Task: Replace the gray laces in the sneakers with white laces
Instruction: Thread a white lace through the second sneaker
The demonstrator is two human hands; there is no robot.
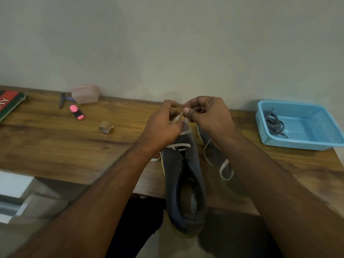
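Observation:
A dark grey perforated sneaker (183, 185) lies on the wooden table (55, 146), heel toward me and hanging over the front edge. A white lace (179, 146) crosses its lowest eyelets. My left hand (163, 125) and my right hand (208, 114) are raised over the toe, each pinching a part of the white lace between thumb and fingers. A second sneaker (219, 159) lies to the right, mostly hidden under my right forearm, with a white lace loop (226, 170) on it. Grey laces (275, 123) lie bundled in a blue basket (305, 135).
At the back left stand a pink lidded box (85, 94), a dark pen (61, 100) and a pink highlighter (77, 112). A small cardboard roll (105, 127) lies mid-table. A red and green book (9, 103) sits at the far left. The wall runs close behind.

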